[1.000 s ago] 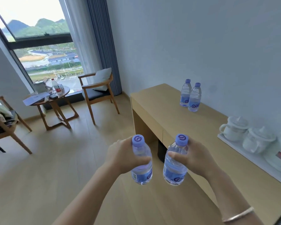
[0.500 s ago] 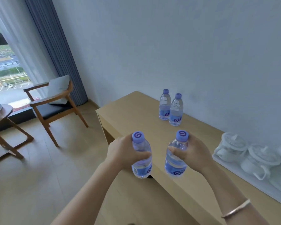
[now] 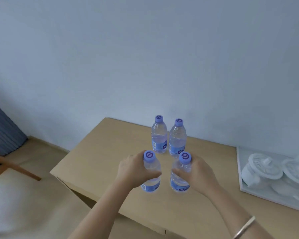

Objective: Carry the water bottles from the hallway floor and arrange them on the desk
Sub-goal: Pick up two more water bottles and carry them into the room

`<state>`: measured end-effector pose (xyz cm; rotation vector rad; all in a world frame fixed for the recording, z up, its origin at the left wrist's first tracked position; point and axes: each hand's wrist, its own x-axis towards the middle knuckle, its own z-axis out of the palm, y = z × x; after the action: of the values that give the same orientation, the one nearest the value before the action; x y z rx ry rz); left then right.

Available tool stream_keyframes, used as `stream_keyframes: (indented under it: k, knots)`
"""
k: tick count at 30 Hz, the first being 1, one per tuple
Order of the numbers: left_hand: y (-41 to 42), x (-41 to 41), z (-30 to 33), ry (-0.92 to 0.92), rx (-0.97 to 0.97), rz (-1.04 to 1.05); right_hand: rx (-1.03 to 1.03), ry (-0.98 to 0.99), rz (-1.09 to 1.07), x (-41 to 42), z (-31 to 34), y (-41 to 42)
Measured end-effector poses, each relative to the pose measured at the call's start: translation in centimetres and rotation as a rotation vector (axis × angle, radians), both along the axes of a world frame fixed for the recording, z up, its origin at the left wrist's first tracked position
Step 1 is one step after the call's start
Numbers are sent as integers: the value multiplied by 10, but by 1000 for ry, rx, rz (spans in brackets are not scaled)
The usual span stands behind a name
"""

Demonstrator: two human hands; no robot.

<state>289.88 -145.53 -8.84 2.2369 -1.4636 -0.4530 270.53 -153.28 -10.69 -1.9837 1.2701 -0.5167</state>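
Wrapping each bottle, the left hand (image 3: 133,171) grips one bottle (image 3: 151,173), the right hand (image 3: 199,173) another (image 3: 180,175), above the desk (image 3: 97,163) near its front edge; setting down carelessly risks toppling the standing pair (image 3: 168,138) by the back edge.

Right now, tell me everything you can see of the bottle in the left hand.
The bottle in the left hand is a small clear plastic water bottle, full or nearly so, with a lilac screw cap bearing a dark purple swirl. A blue label wraps its lower part. It is held upright over the desk; whether its base touches the desktop cannot be told. The left hand grips its middle, thumb across the front. It stands left of, and apart from, the bottle in the right hand, in front of two standing bottles.
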Motion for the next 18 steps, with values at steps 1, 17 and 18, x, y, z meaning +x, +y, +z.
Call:
stream_keyframes:
  k: [1, 17, 18]
  knots:
    - [-9, 8, -1, 13, 8, -19, 7, 0, -22, 6, -1, -4]
    - [-80, 50, -23, 107, 71, -147, 26, -27, -215, 42, -19, -35]
    - [-80, 50, -24, 116, 71, -144, 32, -38, -225, 41, -20, -34]
